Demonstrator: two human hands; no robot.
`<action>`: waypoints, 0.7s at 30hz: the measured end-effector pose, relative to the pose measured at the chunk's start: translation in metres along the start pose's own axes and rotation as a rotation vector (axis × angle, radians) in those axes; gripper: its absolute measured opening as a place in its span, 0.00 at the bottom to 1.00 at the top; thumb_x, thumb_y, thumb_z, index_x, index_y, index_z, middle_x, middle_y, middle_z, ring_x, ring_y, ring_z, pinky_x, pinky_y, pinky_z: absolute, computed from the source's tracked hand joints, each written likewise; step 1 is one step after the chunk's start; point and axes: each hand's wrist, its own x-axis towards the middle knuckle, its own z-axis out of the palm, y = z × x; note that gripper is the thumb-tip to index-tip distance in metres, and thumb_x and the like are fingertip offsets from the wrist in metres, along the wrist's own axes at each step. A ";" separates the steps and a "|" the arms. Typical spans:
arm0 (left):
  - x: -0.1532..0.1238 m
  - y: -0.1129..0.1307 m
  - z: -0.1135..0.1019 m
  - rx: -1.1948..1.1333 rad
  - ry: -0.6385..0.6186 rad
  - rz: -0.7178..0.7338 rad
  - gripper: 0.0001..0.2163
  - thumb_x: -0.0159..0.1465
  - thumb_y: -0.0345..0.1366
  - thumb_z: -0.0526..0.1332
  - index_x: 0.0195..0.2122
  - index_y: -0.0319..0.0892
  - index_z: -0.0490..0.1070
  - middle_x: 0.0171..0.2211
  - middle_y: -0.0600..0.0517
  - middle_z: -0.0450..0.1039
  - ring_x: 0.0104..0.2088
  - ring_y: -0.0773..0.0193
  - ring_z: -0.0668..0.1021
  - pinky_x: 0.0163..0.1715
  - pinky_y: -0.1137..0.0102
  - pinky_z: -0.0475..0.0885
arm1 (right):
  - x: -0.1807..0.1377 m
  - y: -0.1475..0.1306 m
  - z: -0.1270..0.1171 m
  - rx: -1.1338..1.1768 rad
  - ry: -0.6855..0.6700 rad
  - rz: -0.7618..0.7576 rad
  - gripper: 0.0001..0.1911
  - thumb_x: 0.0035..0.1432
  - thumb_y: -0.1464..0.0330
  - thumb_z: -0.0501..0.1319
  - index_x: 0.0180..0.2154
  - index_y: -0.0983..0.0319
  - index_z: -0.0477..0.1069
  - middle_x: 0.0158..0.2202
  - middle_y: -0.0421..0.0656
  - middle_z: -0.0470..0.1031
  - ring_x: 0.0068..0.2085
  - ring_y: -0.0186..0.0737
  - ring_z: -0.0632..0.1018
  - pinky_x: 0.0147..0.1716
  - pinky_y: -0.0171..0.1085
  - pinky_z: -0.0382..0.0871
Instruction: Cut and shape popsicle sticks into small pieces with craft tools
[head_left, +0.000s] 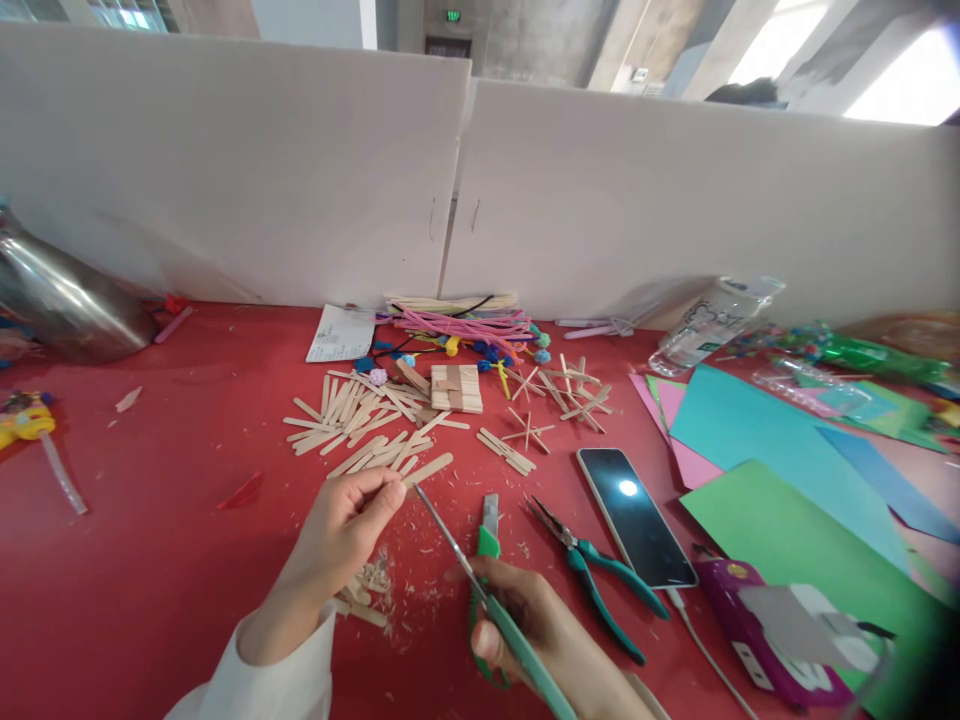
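My left hand [341, 535] pinches a wooden craft stick [431, 469] between thumb and fingers, and the stick's rounded end points to the right. My right hand [521, 620] is closed around a green-handled tool with a long, narrow metal blade [450, 543]. The blade's tip meets or nearly meets the stick's lower edge near my left fingertips; actual contact is hard to tell. Under and beside my right hand lies a green utility knife [489, 541], blade extended. Wood shavings and cut stick pieces [367, 590] lie beside my left wrist.
Loose craft sticks [345, 415], a bundled stack [456, 388] and crossed-stick shapes [529, 432] lie ahead. Pliers [592, 570], a phone [637, 515] and a purple power bank [772, 630] are to the right, near coloured paper [787, 440]. A white partition [300, 170] stands behind.
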 end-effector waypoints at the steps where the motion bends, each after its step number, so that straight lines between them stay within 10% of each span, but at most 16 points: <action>1: 0.000 0.000 0.000 0.005 -0.002 0.001 0.16 0.62 0.47 0.54 0.23 0.41 0.61 0.20 0.59 0.47 0.21 0.70 0.52 0.20 0.74 0.49 | 0.000 0.000 0.000 0.004 -0.007 -0.001 0.30 0.49 0.43 0.59 0.35 0.64 0.66 0.23 0.35 0.57 0.23 0.30 0.61 0.20 0.31 0.55; 21: 0.001 0.000 -0.003 0.092 -0.014 0.015 0.16 0.62 0.46 0.53 0.22 0.41 0.62 0.20 0.58 0.47 0.22 0.69 0.54 0.21 0.73 0.51 | 0.003 -0.011 0.006 -0.095 0.022 -0.012 0.30 0.49 0.41 0.58 0.29 0.63 0.62 0.19 0.33 0.53 0.22 0.29 0.56 0.20 0.31 0.49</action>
